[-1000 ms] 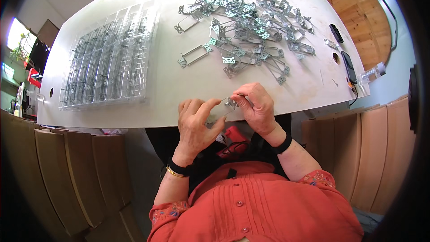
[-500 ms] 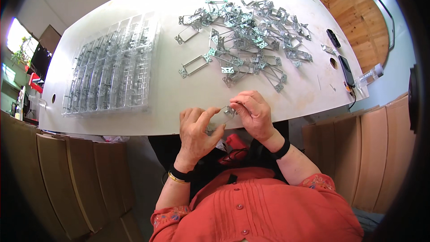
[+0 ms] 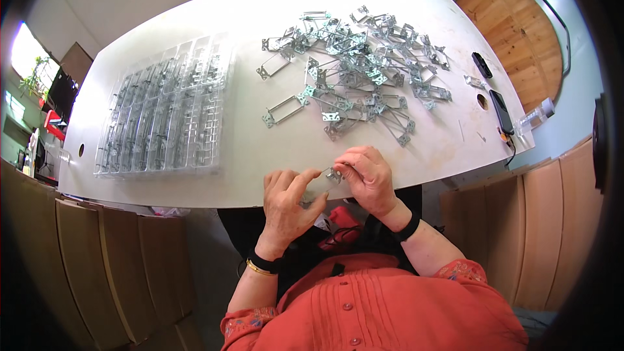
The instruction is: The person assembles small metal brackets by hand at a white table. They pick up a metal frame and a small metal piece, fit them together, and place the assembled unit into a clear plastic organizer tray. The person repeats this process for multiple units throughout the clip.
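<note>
Both hands meet at the near edge of the white table (image 3: 214, 175). The right hand (image 3: 367, 179) has its fingers curled closed around a small metal bracket (image 3: 333, 174), pinching it at one end. The left hand (image 3: 286, 198) has thumb and forefinger extended toward the bracket's left end, touching or just short of it; how firmly it grips I cannot tell.

The bracket sits right over the table's near edge, above the lap. If the pinch loosens while the part is turned, it would likely drop off the table rather than onto it.

The pile of loose metal brackets (image 3: 357, 71) lies farther back and right, tangled; pulling one could drag others along. Clear plastic trays (image 3: 162, 114) sit at the left, well apart from the hands.
</note>
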Demonstrator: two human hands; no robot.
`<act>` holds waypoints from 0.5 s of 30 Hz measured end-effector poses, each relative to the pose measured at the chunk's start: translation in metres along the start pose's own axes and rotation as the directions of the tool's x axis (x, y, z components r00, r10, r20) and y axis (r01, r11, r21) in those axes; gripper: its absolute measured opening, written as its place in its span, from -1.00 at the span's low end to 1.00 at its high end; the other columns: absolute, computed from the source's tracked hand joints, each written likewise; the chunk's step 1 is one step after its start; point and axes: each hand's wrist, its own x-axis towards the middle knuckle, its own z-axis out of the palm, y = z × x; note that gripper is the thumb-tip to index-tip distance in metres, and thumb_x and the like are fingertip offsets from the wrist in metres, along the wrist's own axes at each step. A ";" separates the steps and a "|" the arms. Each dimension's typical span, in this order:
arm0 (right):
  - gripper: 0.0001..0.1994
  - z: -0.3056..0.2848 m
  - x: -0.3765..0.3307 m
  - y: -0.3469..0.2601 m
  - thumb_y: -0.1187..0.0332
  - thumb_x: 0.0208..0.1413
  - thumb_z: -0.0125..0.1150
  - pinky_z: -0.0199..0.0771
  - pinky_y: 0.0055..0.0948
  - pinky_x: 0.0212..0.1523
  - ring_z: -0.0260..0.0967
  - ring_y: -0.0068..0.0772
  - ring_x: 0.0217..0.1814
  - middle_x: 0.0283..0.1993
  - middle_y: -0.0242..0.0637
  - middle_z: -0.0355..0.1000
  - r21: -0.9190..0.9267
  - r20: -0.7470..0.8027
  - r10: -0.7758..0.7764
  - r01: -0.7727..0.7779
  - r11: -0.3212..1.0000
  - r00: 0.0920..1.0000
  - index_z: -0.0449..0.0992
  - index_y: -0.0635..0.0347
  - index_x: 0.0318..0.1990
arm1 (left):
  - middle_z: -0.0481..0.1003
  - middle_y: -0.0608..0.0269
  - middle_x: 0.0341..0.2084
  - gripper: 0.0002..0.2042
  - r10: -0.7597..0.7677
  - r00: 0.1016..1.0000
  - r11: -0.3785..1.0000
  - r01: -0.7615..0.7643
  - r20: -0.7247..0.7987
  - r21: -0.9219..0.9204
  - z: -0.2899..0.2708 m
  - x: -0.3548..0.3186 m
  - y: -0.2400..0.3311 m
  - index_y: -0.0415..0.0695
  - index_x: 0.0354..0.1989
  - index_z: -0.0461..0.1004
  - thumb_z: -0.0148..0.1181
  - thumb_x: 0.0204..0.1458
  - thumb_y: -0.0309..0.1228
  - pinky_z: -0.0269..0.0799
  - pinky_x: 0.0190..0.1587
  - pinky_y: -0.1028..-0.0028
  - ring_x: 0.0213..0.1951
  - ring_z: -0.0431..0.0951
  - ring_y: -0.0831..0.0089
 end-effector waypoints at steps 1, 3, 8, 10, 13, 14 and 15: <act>-0.80 0.000 0.000 0.000 0.41 0.17 0.63 0.60 -0.17 -0.05 0.59 -0.09 -0.09 -0.11 -0.28 0.64 -0.003 0.000 -0.005 0.005 1.000 1.000 0.70 0.09 -0.12 | 0.50 0.30 -0.39 -0.55 -0.001 1.000 1.000 0.001 0.001 0.003 0.000 0.000 0.000 -0.02 0.05 0.72 0.60 -0.10 -0.37 0.36 0.03 0.23 -0.26 0.52 0.24; -0.80 -0.001 0.001 -0.001 0.40 0.17 0.63 0.60 -0.17 -0.05 0.59 -0.09 -0.09 -0.10 -0.28 0.65 -0.004 -0.003 0.003 -0.003 1.000 1.000 0.70 0.09 -0.13 | 0.49 0.30 -0.39 -0.55 0.004 1.000 1.000 -0.004 -0.004 0.002 0.000 0.001 0.000 -0.02 0.05 0.72 0.60 -0.10 -0.37 0.36 0.03 0.23 -0.26 0.51 0.24; -0.80 -0.002 0.003 -0.002 0.39 0.18 0.63 0.58 -0.15 -0.04 0.59 -0.09 -0.09 -0.11 -0.28 0.65 -0.014 -0.002 -0.009 0.009 1.000 1.000 0.69 0.08 -0.12 | 0.51 0.30 -0.37 -0.55 0.000 1.000 1.000 0.000 0.004 0.015 -0.001 0.001 0.001 -0.02 0.05 0.73 0.60 -0.09 -0.36 0.37 0.04 0.22 -0.23 0.52 0.25; -0.80 -0.002 0.004 -0.002 0.39 0.19 0.62 0.57 -0.15 -0.04 0.59 -0.09 -0.09 -0.12 -0.29 0.65 -0.026 0.007 -0.025 0.025 0.999 1.000 0.69 0.08 -0.12 | 0.52 0.30 -0.35 -0.56 -0.001 1.000 1.000 0.001 -0.002 0.015 -0.001 0.001 0.001 -0.02 0.05 0.73 0.59 -0.09 -0.36 0.37 0.04 0.22 -0.22 0.53 0.25; -0.81 -0.003 0.003 -0.003 0.38 0.20 0.61 0.56 -0.15 -0.04 0.60 -0.09 -0.09 -0.12 -0.29 0.66 -0.019 0.002 -0.008 0.008 1.000 1.000 0.68 0.09 -0.11 | 0.55 0.30 -0.33 -0.56 -0.001 1.000 1.000 0.001 0.006 0.010 -0.002 0.000 0.001 -0.02 0.05 0.73 0.60 -0.08 -0.35 0.37 0.06 0.21 -0.21 0.53 0.24; -0.81 -0.003 0.003 -0.004 0.38 0.20 0.60 0.56 -0.15 -0.04 0.60 -0.09 -0.09 -0.12 -0.29 0.66 -0.023 0.007 -0.013 0.013 1.000 1.000 0.68 0.08 -0.12 | 0.56 0.29 -0.33 -0.56 -0.007 1.000 1.000 0.007 0.007 0.010 -0.002 -0.001 0.001 -0.02 0.05 0.73 0.60 -0.08 -0.35 0.38 0.06 0.21 -0.20 0.54 0.23; -0.82 -0.003 0.005 -0.005 0.38 0.21 0.60 0.56 -0.15 -0.04 0.60 -0.09 -0.09 -0.12 -0.29 0.66 -0.029 0.009 -0.020 0.020 0.999 1.000 0.68 0.08 -0.12 | 0.57 0.29 -0.32 -0.57 -0.010 1.000 1.000 0.010 0.007 0.010 -0.001 0.000 0.001 -0.02 0.04 0.73 0.60 -0.08 -0.35 0.38 0.07 0.20 -0.20 0.54 0.22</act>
